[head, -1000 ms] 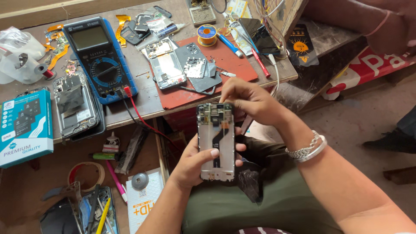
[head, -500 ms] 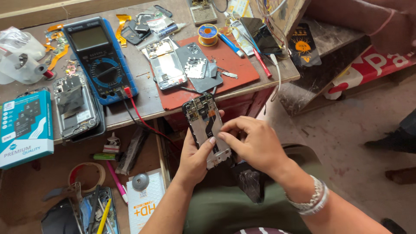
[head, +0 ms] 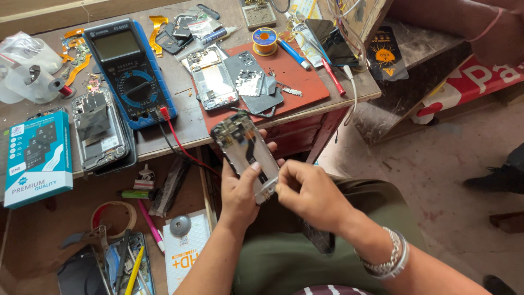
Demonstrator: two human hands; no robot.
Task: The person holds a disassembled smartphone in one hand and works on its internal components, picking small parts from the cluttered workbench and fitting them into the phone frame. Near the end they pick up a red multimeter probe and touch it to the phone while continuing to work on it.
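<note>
Teal cardboard box (head: 37, 158) lies at the far left of the grey wooden bench (head: 180, 120); beside it we note an opened phone with bare internals (head: 101, 131) and a blue-cased digital multimeter (head: 130, 68) with a red lead trailing off the edge. Further right, a red work mat (head: 297, 79) carries a second stripped phone frame (head: 212, 79), a dark back cover (head: 256, 90) and loose small parts.

Below the bench edge, our left hand (head: 240, 191) is closed around the silver phone chassis with exposed dark flex cable (head: 245, 150), held tilted in the air above the lap, thumb pressed on its face. Our right hand (head: 311, 194) pinches at the lower end of that chassis; whether it holds a separate part we cannot tell.

We judge the work mid-course: the chassis is open, uncovered, and parts remain on the mat.
</note>
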